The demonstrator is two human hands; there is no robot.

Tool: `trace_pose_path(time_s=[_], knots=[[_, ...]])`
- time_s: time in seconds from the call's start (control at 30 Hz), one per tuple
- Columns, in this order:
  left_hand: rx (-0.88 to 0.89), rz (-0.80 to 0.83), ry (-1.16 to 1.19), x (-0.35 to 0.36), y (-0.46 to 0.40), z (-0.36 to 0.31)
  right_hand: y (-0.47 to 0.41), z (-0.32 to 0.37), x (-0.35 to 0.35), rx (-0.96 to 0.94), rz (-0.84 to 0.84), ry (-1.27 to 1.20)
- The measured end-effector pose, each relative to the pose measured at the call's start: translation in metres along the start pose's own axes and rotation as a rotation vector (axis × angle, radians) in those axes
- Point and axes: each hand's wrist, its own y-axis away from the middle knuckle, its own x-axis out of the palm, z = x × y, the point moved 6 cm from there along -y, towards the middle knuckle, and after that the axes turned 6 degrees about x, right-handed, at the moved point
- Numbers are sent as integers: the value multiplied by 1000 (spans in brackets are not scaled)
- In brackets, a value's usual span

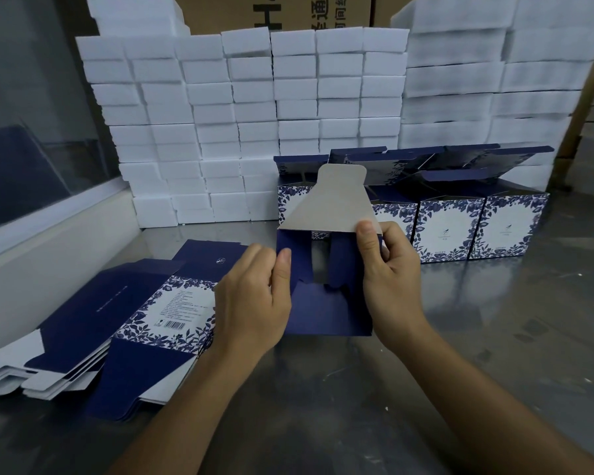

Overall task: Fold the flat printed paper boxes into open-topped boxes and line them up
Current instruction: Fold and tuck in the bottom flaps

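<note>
I have the half-formed box (326, 289) pinched from both sides, my left hand (254, 299) on its left wall and my right hand (388, 272) thumbing the right corner. Its long axis runs away from me, with the grey flap (336, 200) standing beyond my thumbs. The row of finished boxes (477, 224) lies just past and right of my right hand, so I reckon that hand is nearer for placing.

Scuffed, dully reflective grey metal surface (494, 337), wall of stacked white foam blocks (254, 108) along its far edge, brown cardboard cartons with black printed characters (288, 12) behind, glass pane in a white frame (31, 149) at the left edge, dim even light
</note>
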Motion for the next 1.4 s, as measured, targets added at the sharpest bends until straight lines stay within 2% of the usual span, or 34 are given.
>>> trace_pose_path(time_s=[0.23, 0.37, 0.5, 0.67, 0.87, 1.13, 1.27, 1.33, 1.4], knots=[[13, 4, 49, -1, 2, 0, -3, -2, -3, 8, -23, -22], [123, 19, 78, 0, 5, -5, -9, -2, -13, 39, -125, -91], [175, 26, 42, 3, 7, -7, -12, -5, -17, 107, -153, -155], [185, 24, 23, 5, 5, -9, -11, -4, -17, 140, -151, -190], [179, 57, 134, 1, 8, -11, -10, -5, -18, 228, -179, -313], [151, -14, 144, -1, 6, -15, -10, -4, -13, 300, -123, -396], [2, -24, 370, 3, 5, -8, -9, -8, -8, 359, -34, -481], [-87, 23, 505, 9, 8, -5, -8, -7, -1, 379, 36, -512], [-115, 74, 545, 13, 10, -4, -6, -6, 4, 435, 104, -579]])
